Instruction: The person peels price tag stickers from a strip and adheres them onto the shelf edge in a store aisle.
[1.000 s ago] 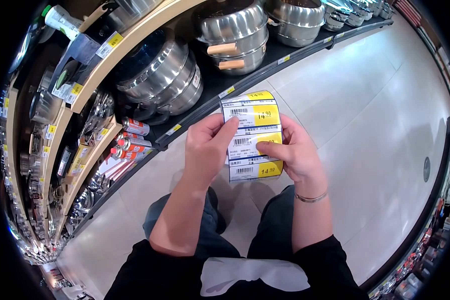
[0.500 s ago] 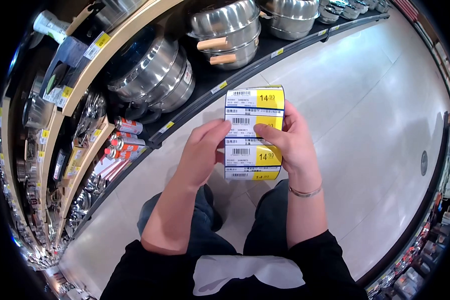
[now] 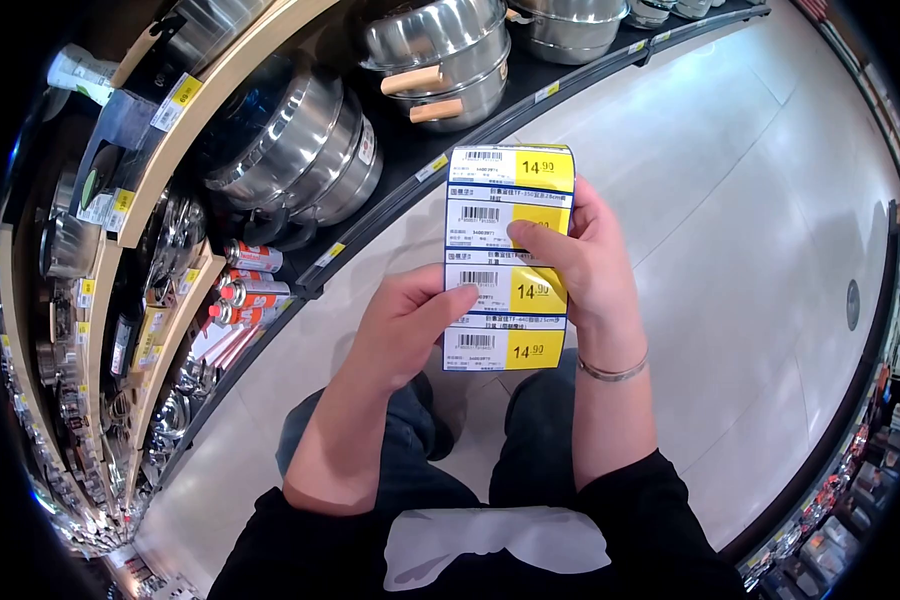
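A strip of white and yellow price labels (image 3: 508, 345) hangs upright between my two hands, with barcodes on its left and 14.90 on its yellow right part. My left hand (image 3: 400, 325) pinches the left edge of the strip, thumb on a lower barcode. Higher up, my right hand (image 3: 585, 265) grips the right edge, its thumb lying across a yellow field. The fingers of both hands are partly hidden behind the strip. At its top the strip curves back, so its far end cannot be seen.
Shelves on the left hold a large steel steamer pot (image 3: 295, 150), a pot with wooden handles (image 3: 440, 65) and red-and-white gas canisters (image 3: 250, 292). A dark shelf edge (image 3: 490, 130) curves above the pale tiled floor (image 3: 715, 270). Further goods line the right side.
My left hand has slid down the strip, and its thumb now lies on a lower label. The lower end of the strip has straightened, showing the bottom label in full.
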A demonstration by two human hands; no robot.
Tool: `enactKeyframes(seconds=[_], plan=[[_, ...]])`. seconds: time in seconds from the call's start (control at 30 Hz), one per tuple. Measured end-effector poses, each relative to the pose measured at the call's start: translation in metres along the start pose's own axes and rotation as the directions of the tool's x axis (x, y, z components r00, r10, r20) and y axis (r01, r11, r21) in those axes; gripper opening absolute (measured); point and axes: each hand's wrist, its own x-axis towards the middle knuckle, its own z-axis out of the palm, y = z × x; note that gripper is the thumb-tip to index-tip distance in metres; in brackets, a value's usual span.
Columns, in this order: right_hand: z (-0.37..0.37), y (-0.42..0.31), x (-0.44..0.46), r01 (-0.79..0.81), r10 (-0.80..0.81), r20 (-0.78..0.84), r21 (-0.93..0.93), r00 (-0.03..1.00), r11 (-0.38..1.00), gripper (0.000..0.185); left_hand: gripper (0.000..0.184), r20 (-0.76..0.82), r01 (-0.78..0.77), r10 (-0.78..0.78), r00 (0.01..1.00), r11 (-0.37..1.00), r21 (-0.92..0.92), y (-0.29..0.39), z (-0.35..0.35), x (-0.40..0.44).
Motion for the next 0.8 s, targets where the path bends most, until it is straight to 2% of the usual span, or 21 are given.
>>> enactKeyframes(seconds=[0.17,0.23,0.3,0.33,0.37,0.4,0.43,0.47,0.5,0.57,0.63,0.67,0.7,0.73,0.77,0.8], plan=[[-0.002,0.004,0.002,0.011,-0.011,0.018,0.007,1.0,1.0,0.031,0.023,0.022,0.008,-0.008,1.0,1.0,0.0,0.0,-0.003,0.0],[-0.003,0.007,0.0,0.019,-0.019,-0.016,0.005,1.0,1.0,0.033,0.026,-0.049,-0.035,0.034,0.998,0.999,-0.022,-0.002,0.003,0.003],[-0.003,0.008,-0.006,-0.047,0.048,-0.022,0.052,0.999,0.998,0.035,0.026,-0.11,0.097,-0.081,0.991,0.985,0.146,0.013,0.009,0.001],[-0.006,0.015,-0.012,-0.055,0.056,-0.02,0.021,0.998,0.998,0.034,0.027,-0.123,0.106,-0.082,0.989,0.975,0.196,0.012,0.013,0.005],[-0.012,0.023,-0.02,-0.074,0.074,-0.03,-0.013,0.997,0.997,0.033,0.028,-0.135,0.13,-0.1,0.986,0.964,0.233,0.007,0.013,0.008],[-0.019,0.027,-0.027,-0.171,0.17,-0.041,-0.039,0.985,0.984,0.032,0.028,-0.182,0.141,-0.103,0.978,0.967,0.212,0.002,0.007,0.007],[-0.028,0.029,-0.035,-0.263,0.258,-0.065,-0.071,0.964,0.962,0.03,0.029,-0.041,0.094,-0.085,0.996,0.915,0.392,-0.005,0.001,0.008],[-0.039,0.036,-0.042,-0.29,0.282,-0.139,-0.042,0.949,0.956,0.03,0.031,0.116,0.011,-0.091,0.989,0.831,0.556,-0.01,-0.008,0.012],[-0.048,0.043,-0.047,-0.306,0.297,-0.218,-0.008,0.93,0.952,0.029,0.031,0.105,0.018,-0.09,0.99,0.837,0.547,-0.016,-0.022,0.017],[-0.06,0.054,-0.06,-0.303,0.298,-0.274,0.026,0.914,0.953,0.029,0.032,-0.038,0.252,-0.308,0.951,0.696,0.672,-0.037,-0.066,0.032],[-0.066,0.065,-0.067,-0.306,0.311,-0.336,0.07,0.889,0.95,0.029,0.03,-0.06,0.261,-0.363,0.93,0.538,0.802,-0.076,-0.135,0.047],[-0.067,0.069,-0.069,-0.309,0.309,-0.334,0.056,0.89,0.95,0.029,0.026,-0.044,0.134,-0.236,0.971,0.381,0.915,-0.114,-0.185,0.054],[-0.067,0.072,-0.071,-0.312,0.308,-0.334,0.043,0.891,0.949,0.029,0.023,-0.007,0.013,-0.168,0.986,0.03,0.999,-0.14,-0.234,0.057],[-0.067,0.071,-0.072,-0.305,0.293,-0.339,0.02,0.894,0.952,0.029,0.02,-0.174,0.157,-0.198,0.965,-0.097,0.983,-0.15,-0.268,0.061],[-0.068,0.071,-0.073,-0.316,0.304,-0.354,0.025,0.884,0.948,0.029,0.018,-0.392,0.38,-0.111,0.913,-0.118,0.917,-0.159,-0.298,0.064],[-0.068,0.071,-0.074,-0.276,0.254,-0.404,0.003,0.879,0.961,0.03,0.017,-0.47,0.467,0.025,0.882,-0.181,0.866,-0.161,-0.327,0.064]])
